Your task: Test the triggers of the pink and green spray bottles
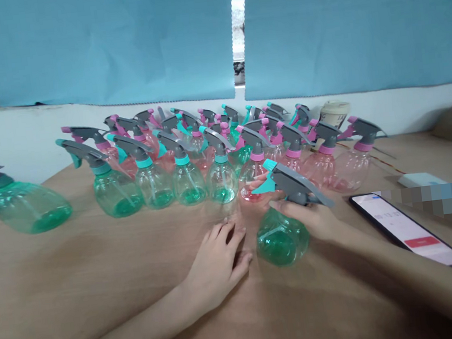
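My right hand (pixel 302 210) is closed round the neck of a green spray bottle (pixel 283 239), just under its grey and turquoise trigger head. That bottle is tilted and has green liquid at its bottom. To the left of it, my left hand (pixel 221 254) rests on the table with its fingers loosely spread and nothing in them. Beyond both hands stands a row of spray bottles. Green ones with turquoise collars, such as this green bottle (pixel 117 190), are on the left, and pink ones with pink collars, such as this pink bottle (pixel 352 166), are on the right.
More spray bottles crowd behind the front row, and a lone green bottle (pixel 30 208) stands at far left. A phone (pixel 408 230) lies at right near a white box-like device (pixel 425 179). A paper cup (pixel 334 113) stands behind the bottles, before a blue-covered wall (pixel 114 46).
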The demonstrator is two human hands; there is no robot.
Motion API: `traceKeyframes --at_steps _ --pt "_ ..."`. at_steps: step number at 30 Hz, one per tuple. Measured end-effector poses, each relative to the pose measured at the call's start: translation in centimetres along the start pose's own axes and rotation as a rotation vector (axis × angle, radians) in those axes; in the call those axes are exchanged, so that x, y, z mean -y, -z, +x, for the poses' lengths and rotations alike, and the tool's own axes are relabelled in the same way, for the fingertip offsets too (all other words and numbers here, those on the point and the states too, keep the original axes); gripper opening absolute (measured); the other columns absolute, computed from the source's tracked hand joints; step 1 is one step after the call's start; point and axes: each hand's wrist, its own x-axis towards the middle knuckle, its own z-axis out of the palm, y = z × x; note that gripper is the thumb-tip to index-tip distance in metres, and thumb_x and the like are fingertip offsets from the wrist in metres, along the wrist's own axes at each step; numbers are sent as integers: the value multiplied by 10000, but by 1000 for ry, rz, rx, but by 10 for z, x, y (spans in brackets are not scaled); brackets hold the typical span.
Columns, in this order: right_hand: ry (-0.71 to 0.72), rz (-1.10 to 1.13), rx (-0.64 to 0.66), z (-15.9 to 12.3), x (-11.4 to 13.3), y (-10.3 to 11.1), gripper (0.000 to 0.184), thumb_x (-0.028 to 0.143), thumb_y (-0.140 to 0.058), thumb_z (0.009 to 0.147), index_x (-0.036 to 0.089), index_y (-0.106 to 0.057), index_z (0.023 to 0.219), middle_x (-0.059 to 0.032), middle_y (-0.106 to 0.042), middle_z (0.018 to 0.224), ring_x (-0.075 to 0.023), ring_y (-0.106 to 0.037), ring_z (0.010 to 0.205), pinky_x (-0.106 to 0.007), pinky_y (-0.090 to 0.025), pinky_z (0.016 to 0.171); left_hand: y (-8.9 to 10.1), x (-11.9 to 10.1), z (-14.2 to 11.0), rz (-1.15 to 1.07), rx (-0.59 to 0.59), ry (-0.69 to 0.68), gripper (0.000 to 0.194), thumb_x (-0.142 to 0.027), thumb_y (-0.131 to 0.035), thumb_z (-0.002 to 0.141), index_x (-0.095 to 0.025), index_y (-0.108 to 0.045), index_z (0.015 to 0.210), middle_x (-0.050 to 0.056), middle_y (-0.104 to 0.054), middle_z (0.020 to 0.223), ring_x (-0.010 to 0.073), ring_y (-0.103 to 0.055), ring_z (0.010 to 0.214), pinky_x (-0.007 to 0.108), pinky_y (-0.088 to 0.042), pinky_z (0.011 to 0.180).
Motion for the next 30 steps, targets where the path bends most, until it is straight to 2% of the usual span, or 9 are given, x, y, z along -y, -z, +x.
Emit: traceKeyframes --at_steps 5,16,26,30 --pt "-20 10 -15 -1 2 1 80 266 -591 721 241 -519 744 48 -481 606 -109 -426 517 -261 -371 501 0 0 0 3 3 5 393 -312 -498 890 -148 -484 1247 118 -493 1257 279 -426 1142 438 -377 938" --pt "33 71 21 -1 -6 0 74 257 -584 756 232 -515 756 46 -480 645 -95 -423 532 -241 -381 507 0 -1 0 1 -7 1 381 -316 -493 892 -159 -486 1239 107 -501 1246 275 -433 1136 433 -380 939" --pt "41 53 9 0 1 0 36 251 -571 735 238 -538 739 44 -486 636 -93 -395 494 -245 -358 472 -1 1 0 5 -3 4 390 -333 -505 888 -157 -494 1236 117 -492 1263 281 -429 1148 435 -382 938" --pt "21 48 15 0 -2 0 74 260 -572 738 254 -564 811 40 -525 683 -106 -453 535 -260 -398 521 -1 1 -1 6 1 1 391 -319 -504 889 -156 -488 1244 113 -493 1257 277 -428 1145 433 -381 939"
